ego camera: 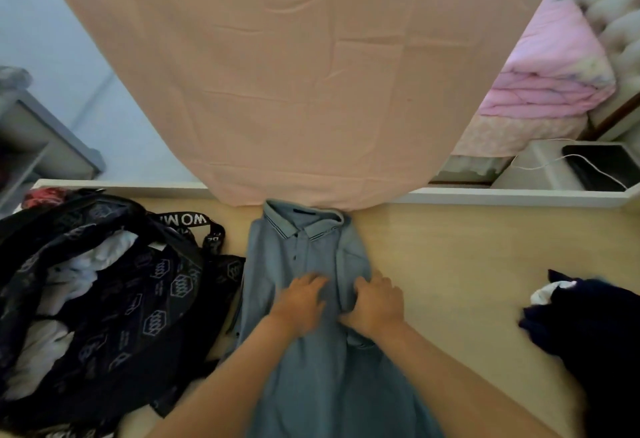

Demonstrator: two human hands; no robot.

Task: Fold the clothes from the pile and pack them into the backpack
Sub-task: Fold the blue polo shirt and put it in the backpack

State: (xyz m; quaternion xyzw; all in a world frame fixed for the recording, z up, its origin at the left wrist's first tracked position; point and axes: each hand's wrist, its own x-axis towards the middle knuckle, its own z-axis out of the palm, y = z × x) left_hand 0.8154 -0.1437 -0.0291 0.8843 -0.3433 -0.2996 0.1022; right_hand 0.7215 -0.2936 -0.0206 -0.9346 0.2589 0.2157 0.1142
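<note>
Both forearms come in from 6 o'clock, and the left hand (300, 302) and right hand (375, 300) sit side by side on a grey-blue polo shirt (311, 351), palms down, fingers spread flat on the fabric. The hands are close together but not touching, and neither one is gripping anything, they're just pressing on the cloth. There's a lengthwise fold ridge running right between them, under the edge of the right hand.

That shirt lies long and narrow down the middle of the pale wooden surface (450, 264), collar up at 12 o'clock with its dark striped trim showing, buttons down the placket, bottom end running out of frame at 6 o'clock. Both sides look folded inward already.

Over at 9 o'clock is the backpack (138, 299), black with a white hexagon-ish print, flopped open with white clothing (72, 274) stuffed inside. Its strap with white lettering lies toward the shirt's collar. The bag's edge is just beside the shirt's left side, maybe touching, hard to say.

At 3 o'clock, well apart from the shirt, sits the pile (588, 326): dark navy stuff with a bit of white poking out on top.

At 12 o'clock a big peach sheet (294, 73) hangs down to the surface's far edge, just behind the collar. Pink bedding (550, 70) is at 2 o'clock.
</note>
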